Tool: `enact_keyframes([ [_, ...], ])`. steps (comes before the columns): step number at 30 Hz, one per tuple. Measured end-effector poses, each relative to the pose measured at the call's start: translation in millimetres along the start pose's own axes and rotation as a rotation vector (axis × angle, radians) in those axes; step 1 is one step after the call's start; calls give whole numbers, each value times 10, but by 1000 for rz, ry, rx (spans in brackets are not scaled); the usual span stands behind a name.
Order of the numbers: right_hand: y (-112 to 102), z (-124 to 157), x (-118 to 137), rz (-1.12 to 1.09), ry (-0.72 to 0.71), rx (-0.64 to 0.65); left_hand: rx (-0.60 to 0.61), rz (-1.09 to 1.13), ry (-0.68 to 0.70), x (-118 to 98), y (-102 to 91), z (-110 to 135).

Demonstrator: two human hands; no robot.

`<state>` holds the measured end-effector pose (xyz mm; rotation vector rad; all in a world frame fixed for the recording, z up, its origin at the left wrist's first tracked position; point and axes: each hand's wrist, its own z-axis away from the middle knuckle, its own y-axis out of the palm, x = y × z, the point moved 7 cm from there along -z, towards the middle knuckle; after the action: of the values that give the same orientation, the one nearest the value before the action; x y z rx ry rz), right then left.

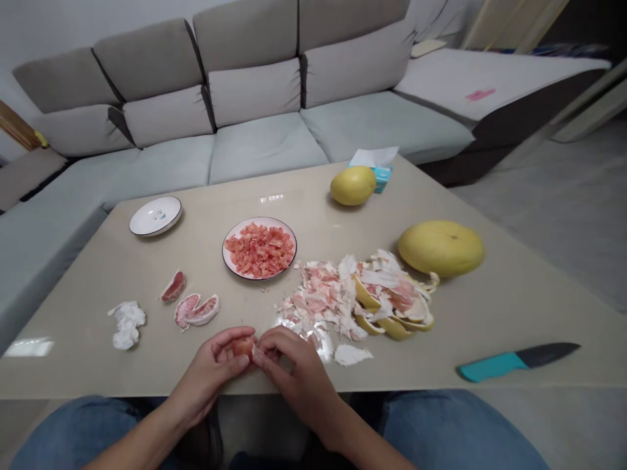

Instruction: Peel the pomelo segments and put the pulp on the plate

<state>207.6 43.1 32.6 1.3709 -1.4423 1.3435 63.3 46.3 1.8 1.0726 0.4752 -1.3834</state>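
"At the near edge of the worktop (416, 375), what is there between the two hands?"

"A small reddish fruit piece (242, 347). The left hand (210, 365) cups it, thumb on the near side, fingers curled over the far side. The right hand (298, 369) has thumb and fingertips pinching its right end, where something pale shows; I can't tell exactly what."

"How would it handle?"

"Light, soft and moist, I'd judge, so rather slippery and quick to tear. A hard squeeze through the middle would probably crush it."

"Where to take hold, then?"

"Loosely along its length, with just the fingertips at the ends. The segments (203, 311) lying toward the left edge look skinned in white, so their outer curve should give a firmer hold."

"And around it?"

"Midway between near and far edges, a plate (240, 228) carries loose red flesh (259, 251). To its right, a heap of pale skin (323, 297) meets curved yellow rind (398, 328). The knife (519, 362) lies by the near edge toward the right corner, blade pointing away from the hands. One yellow fruit (441, 248) sits toward the right edge, just beyond the rind."
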Motion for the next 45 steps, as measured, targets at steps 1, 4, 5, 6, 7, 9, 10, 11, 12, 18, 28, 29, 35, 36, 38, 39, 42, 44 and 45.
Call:
enact_keyframes([
  [1,6,5,19,8,-23,0,0,44,-32,24,-5,3],
  [4,14,24,83,38,-91,-7,-9,126,-78,60,-17,9],
  [5,9,29,101,49,-103,-13,-9,137,-77,58,-18,9],
  [6,-1,33,116,63,-111,-21,-8,144,-72,53,-17,9],
  [7,-12,37,131,79,-118,-28,-3,147,-69,48,-15,10],
  [9,-37,45,160,126,-141,-37,11,145,-72,44,-11,16],
  [10,-47,49,172,157,-154,-36,17,142,-77,46,-10,20],
  [11,-59,54,181,193,-167,-37,22,136,-84,50,-11,24],
  [12,-70,60,186,232,-177,-40,25,130,-95,58,-12,29],
  [18,-148,69,203,410,-226,-57,45,143,-169,99,-5,40],
  [28,-681,-16,296,513,-284,-282,159,316,-257,132,43,-6],
  [29,-697,-17,289,530,-289,-282,150,314,-258,123,40,-6],
  [35,-735,-67,150,714,-232,-228,110,79,-156,5,38,19],
  [36,-738,-79,113,752,-205,-219,98,-4,-111,-23,34,17],
  [38,-732,-94,56,783,-162,-210,59,-167,-15,-71,15,7],
  [39,-716,-94,42,764,-153,-206,35,-232,30,-89,2,1],
  [42,-593,-74,51,561,-160,-154,-21,-337,155,-126,-24,-5],
  [44,-466,-52,77,390,-160,-88,-42,-398,247,-166,-19,14],
  [45,-403,-40,91,317,-156,-59,-50,-441,288,-190,-11,31],
])
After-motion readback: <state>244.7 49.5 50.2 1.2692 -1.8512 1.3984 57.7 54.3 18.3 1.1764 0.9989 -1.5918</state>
